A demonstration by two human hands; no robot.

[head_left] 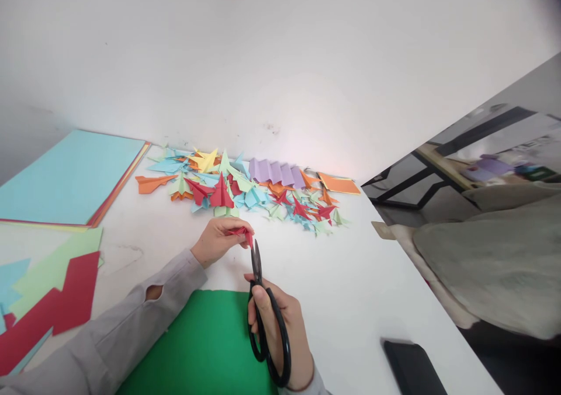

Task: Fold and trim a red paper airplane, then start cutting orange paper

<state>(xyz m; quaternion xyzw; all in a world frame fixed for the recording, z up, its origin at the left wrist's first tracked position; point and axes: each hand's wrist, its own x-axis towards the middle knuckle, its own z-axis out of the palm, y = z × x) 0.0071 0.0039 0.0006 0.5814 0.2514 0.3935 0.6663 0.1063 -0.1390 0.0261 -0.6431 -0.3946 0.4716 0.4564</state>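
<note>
Between the fingertips of my left hand [218, 240] is a small piece of folded red paper [248, 237], its tip pointing down toward the blades. My right hand [284, 325] grips black-handled scissors [257, 266], fingers through the loops and blades pointing away from me. The blades stand slightly apart, their tips right beside the red paper; whether they touch it I cannot tell. Below both hands lies a green sheet [205, 342]. Beyond them spreads a heap of folded paper shapes [221, 193] in red, blue, green, orange and yellow.
A stack of coloured sheets [74, 173], light blue on top, lies at the left. Nearer are red paper offcuts [79, 290]. A pleated purple paper [276, 173] and an orange pad [339, 183] sit along the wall. A black phone-like object [414, 366] rests front right.
</note>
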